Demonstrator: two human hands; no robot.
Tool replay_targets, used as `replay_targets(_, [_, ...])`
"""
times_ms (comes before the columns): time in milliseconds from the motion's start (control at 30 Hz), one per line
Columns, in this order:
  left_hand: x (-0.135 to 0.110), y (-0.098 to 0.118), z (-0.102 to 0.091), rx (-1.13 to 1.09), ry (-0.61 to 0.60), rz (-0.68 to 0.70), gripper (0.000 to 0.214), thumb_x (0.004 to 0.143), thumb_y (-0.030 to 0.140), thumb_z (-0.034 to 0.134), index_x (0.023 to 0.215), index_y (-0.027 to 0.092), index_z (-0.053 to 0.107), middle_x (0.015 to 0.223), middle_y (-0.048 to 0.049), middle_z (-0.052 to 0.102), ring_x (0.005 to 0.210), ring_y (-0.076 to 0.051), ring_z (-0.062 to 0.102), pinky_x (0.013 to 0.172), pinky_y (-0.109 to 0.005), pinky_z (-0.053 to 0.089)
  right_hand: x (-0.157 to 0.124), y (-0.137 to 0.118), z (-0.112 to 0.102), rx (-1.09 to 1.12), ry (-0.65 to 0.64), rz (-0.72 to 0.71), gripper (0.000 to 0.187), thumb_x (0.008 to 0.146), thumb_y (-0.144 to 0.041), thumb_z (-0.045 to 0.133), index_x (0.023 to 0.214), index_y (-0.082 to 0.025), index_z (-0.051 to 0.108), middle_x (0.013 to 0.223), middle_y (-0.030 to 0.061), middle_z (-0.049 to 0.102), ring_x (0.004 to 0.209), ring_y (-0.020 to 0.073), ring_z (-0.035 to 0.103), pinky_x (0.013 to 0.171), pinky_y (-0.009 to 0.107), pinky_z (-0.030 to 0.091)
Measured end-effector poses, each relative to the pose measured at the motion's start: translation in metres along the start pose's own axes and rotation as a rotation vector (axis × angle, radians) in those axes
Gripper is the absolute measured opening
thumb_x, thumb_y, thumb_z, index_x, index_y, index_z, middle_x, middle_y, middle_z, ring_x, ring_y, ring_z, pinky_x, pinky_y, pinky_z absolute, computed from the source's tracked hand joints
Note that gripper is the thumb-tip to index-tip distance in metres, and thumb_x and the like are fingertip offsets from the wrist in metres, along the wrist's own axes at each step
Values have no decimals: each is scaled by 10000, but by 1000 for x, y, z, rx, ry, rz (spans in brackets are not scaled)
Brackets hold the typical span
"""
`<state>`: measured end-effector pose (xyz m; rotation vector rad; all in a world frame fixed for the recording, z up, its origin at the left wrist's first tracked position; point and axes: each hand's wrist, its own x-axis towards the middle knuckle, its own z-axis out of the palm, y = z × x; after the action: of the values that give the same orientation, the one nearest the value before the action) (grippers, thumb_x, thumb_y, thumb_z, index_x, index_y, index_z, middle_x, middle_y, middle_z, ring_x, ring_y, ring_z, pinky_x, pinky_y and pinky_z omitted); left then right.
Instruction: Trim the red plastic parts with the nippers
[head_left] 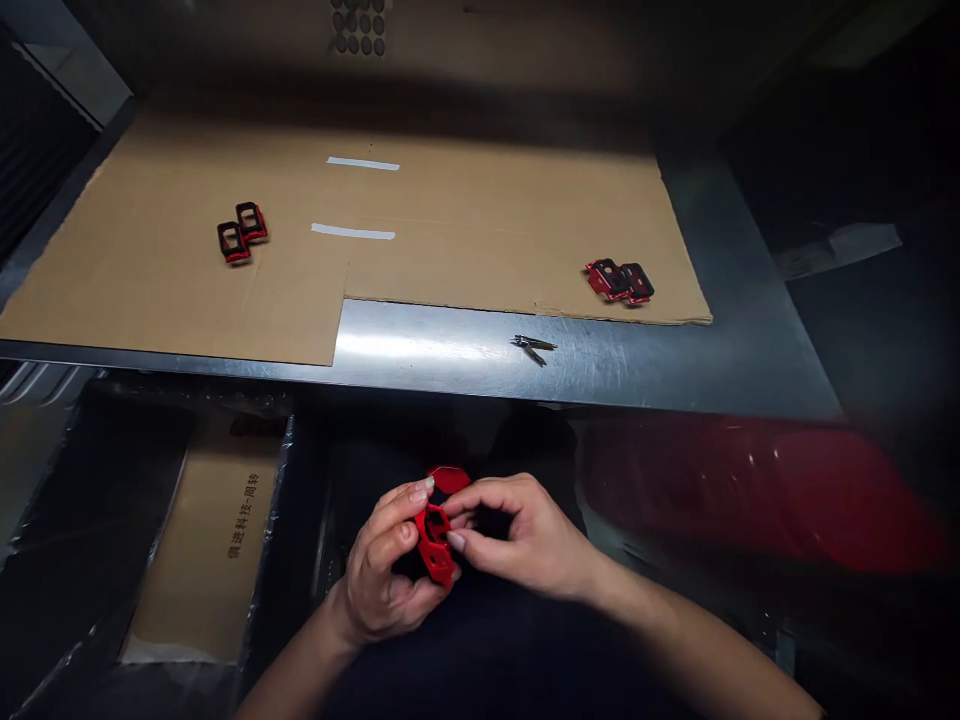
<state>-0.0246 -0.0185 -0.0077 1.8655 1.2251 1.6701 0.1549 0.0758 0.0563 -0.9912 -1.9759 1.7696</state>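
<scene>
My left hand [386, 570] is wrapped round a red plastic part [435, 545] with a dark rectangular opening, held in front of my body below the table edge. From the other side my right hand [525, 535] pinches at its edge with thumb and index finger. The right fingertips partly cover the spot they grip. Behind the fingers, a flat red piece [449, 480] sticks up; whether it belongs to the same part I cannot tell.
A metal table [427, 345] carries cardboard sheets [480, 200] with two white tape strips. Black-and-red frames [244, 232] lie left, similar red-and-black parts [619, 282] right. Small nippers [534, 347] rest near the front edge. Below left is a plastic-lined box [199, 540]; a red heap [757, 490] sits right.
</scene>
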Motion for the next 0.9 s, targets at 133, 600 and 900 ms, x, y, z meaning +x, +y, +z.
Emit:
replay_targets(133, [7,5,2,56,-50,90,741,831,88,733,1472,192,376,1385,-132,591,1273,-261,620,1019,-493,587,-1,-3,6,46,13,103,143,833,-268,694,837,-147,770,712,31,731,623,127,654,608,215,518])
replay_targets(600, [6,23,8,113,-162,102,771,821,79,748,1484,182,368,1412,-158,591,1277,-290,623,944,-445,634,-24,5,-8,94,-34,60,169,819,-192,637,840,-142,796,663,11,708,576,104,587,543,190,427])
replay_targets(900, [10,28,11,126,-218,130,768,826,86,749,1485,194,369,1424,-151,588,1274,-289,626,960,-439,626,-30,0,-15,185,-53,171,181,814,-268,666,810,-134,787,651,9,693,583,109,601,546,190,441])
